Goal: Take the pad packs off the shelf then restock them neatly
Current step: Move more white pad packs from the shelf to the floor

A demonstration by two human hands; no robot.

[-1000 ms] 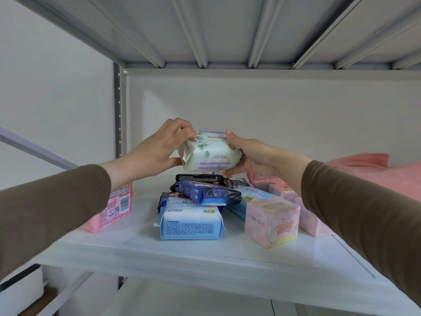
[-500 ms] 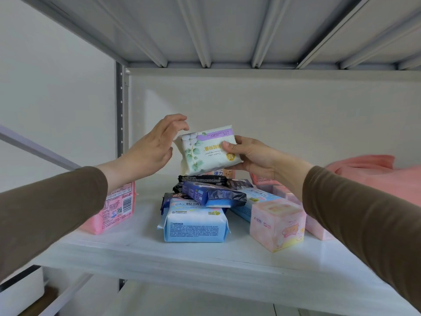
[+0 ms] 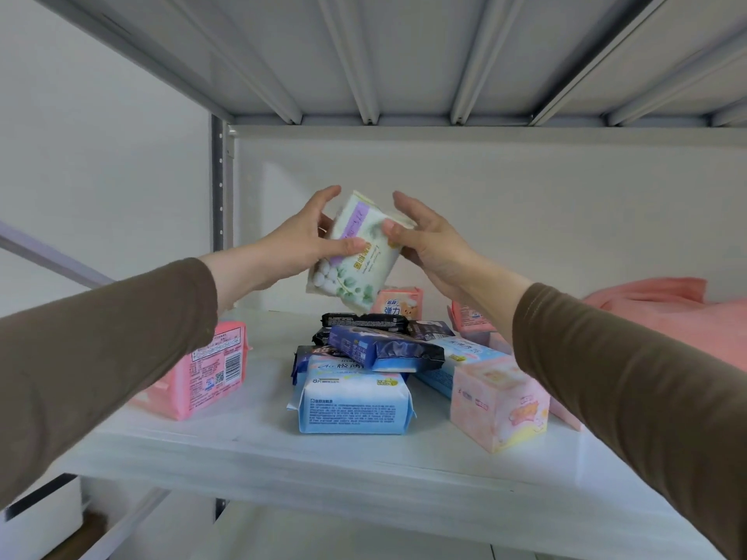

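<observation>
Both hands hold one soft white plastic pad pack with purple band and green leaf print (image 3: 355,252), raised in the air above the heap, tilted with its purple end up and far. Left hand (image 3: 301,240) has its thumb pressed on the front face and its fingers reaching round the far side. Right hand (image 3: 426,240) pinches the right edge with the thumb on the front; upper fingers stretched out, not fully wrapped.

Below on the white shelf board (image 3: 283,454): a loose pile at centre, with a light blue flat pack (image 3: 351,406) nearest, a dark navy crinkled pack (image 3: 384,349) lying across it, and a black pack (image 3: 364,319) behind. A pale pink square pack (image 3: 499,402) stands to the right, a bright pink pack with barcode (image 3: 210,369) to the left, partly behind the sleeve.

Likely step: turning the pack to set it down squarely. To do it well: keep both thumbs on the face, level it before lowering, place it on bare shelf rather than on the slanted pile. Soft wrap, so squeeze lightly; glossy film may slip.
</observation>
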